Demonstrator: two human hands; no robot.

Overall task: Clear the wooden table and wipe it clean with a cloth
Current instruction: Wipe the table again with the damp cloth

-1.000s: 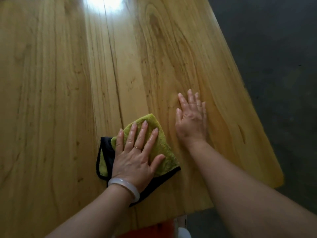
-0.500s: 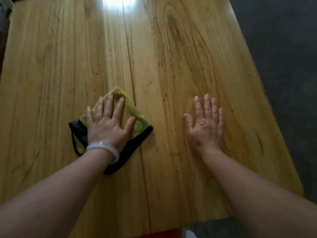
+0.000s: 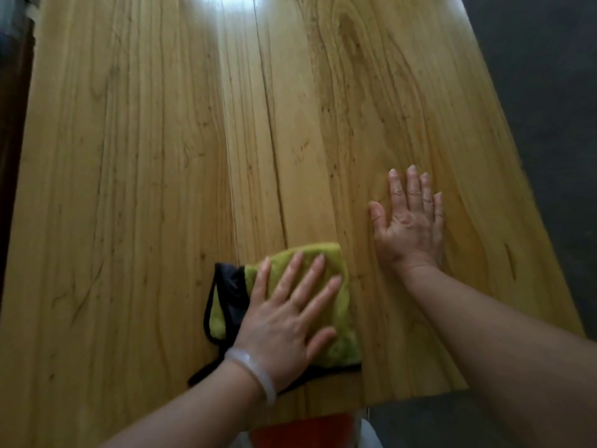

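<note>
Yellow-green cloth (image 3: pixel 336 286) with dark edging lies near the wooden worktop's (image 3: pixel 129 189) front edge, pressed flat under the left hand (image 3: pixel 284 321), fingers spread. Just beside it, the right hand (image 3: pixel 410 227) rests flat, holding nothing.

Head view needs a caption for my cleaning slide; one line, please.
Left hand presses a green cloth flat on the wooden table; right hand rests flat beside it.
</note>
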